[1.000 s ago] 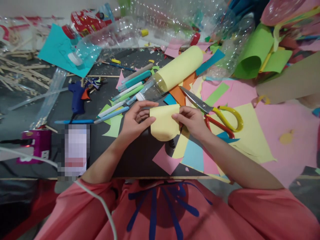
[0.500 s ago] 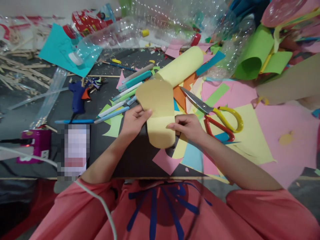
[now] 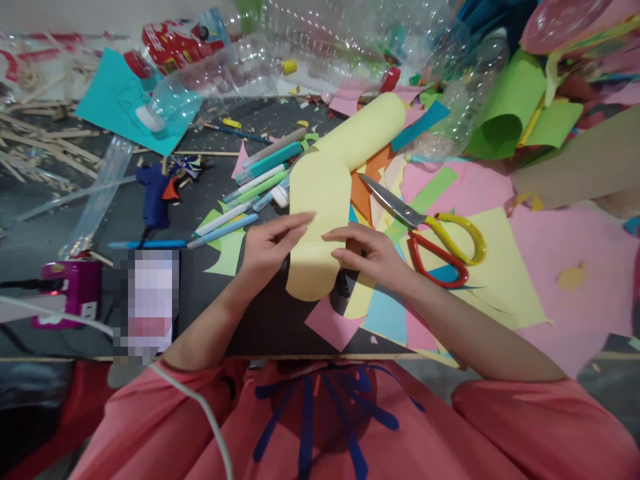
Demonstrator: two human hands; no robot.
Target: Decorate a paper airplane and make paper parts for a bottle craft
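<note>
A pale yellow paper piece with rounded ends lies in front of me, creased across its lower part. At its left edge, my left hand grips it, fingers stretched over the front near the crease. My right hand pinches the right edge at the same height, index finger and thumb on the paper. Just beyond its top end lies a rolled pale yellow paper tube. Open scissors with one yellow and one red handle rest on paper scraps right of my right hand.
Markers lie left of the paper. Farther left are a blue glue gun, a phone and a purple power socket. Plastic bottles line the back. Pink paper and a green paper roll are at right.
The yellow paper has turned and shifted, its upper part now brighter and more upright and its lower end farther left. My left fingers have straightened over its front.
</note>
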